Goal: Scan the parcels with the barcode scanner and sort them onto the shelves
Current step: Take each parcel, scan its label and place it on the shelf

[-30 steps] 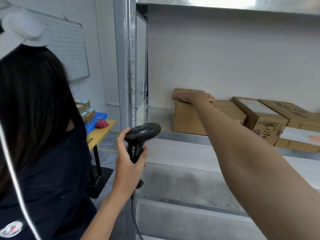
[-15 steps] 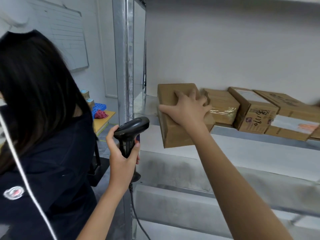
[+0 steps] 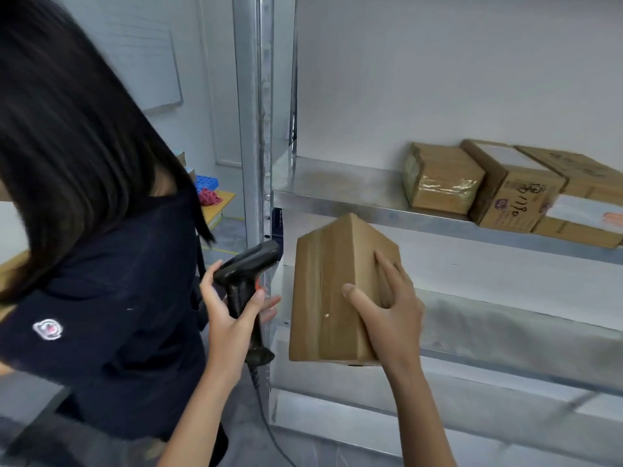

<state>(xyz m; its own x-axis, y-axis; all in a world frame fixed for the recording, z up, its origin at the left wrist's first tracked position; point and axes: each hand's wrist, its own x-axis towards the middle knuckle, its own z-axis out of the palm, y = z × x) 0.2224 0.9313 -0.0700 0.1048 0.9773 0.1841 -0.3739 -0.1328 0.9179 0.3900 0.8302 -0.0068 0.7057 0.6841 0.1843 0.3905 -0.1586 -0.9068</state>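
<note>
My right hand [image 3: 387,308] grips a plain brown cardboard parcel [image 3: 327,291], held upright in the air below the metal shelf [image 3: 337,197] and in front of the lower shelf level. My left hand [image 3: 229,318] is wrapped around the handle of the black barcode scanner [image 3: 249,274], whose head points right toward the parcel's left face. The scanner's cable hangs down from its base. Three other cardboard parcels [image 3: 441,178] lie on the shelf at the right.
A person with long dark hair and a dark shirt [image 3: 101,298] stands close at the left. The shelf's steel upright post [image 3: 253,112] rises between us. A yellow table with a blue rack [image 3: 207,182] stands behind, under a whiteboard [image 3: 151,62].
My right hand has pulled the brown parcel off the shelf and lowered it beside the scanner. The left hand with the scanner stays roughly in place.
</note>
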